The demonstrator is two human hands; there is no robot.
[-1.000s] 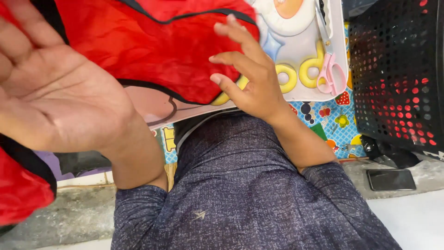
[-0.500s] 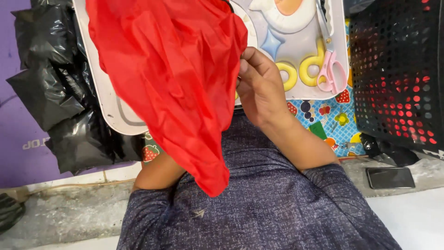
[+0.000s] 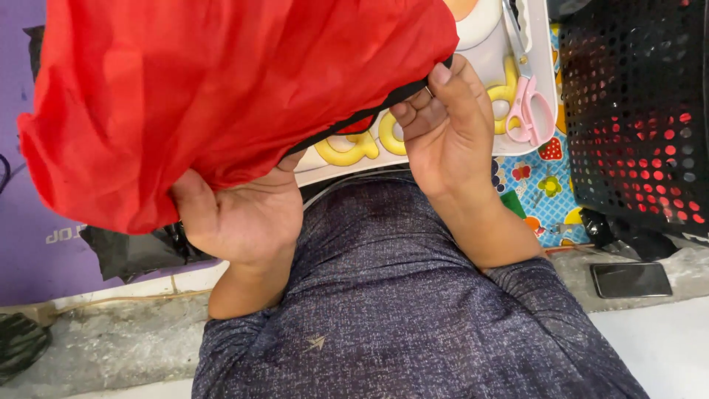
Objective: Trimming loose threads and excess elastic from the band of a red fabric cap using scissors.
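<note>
Two hands: both are on one red fabric piece (image 3: 221, 96), lifted in front of the person so it hangs free rather than lying flat.
Left hand (image 3: 240, 218): closed into the underside of the cloth, fingers hidden in the folds; it appears to bear the weight of the bunched part.
Right hand (image 3: 443, 125): thumb and fingers pinched on the black edging (image 3: 369, 114) at the cloth's lower rim, a grip that keeps that hem taut.
Red fabric: held up between the hands, over the white tray and the person's lap, covering most of the view to the left.
White tray (image 3: 543, 81): lies just beyond the hands, with yellow letter shapes (image 3: 347, 151) on it.
Pink-handled scissors (image 3: 526, 111): rest on the tray's right side, blades pointing away, near the right hand.
Black perforated basket (image 3: 635, 111): stands at the right, red showing through its holes.
Dark phone (image 3: 630, 280): face up on the grey floor, well apart from the cloth.
Black plastic bag (image 3: 140, 251): crumpled under the left wrist.
</note>
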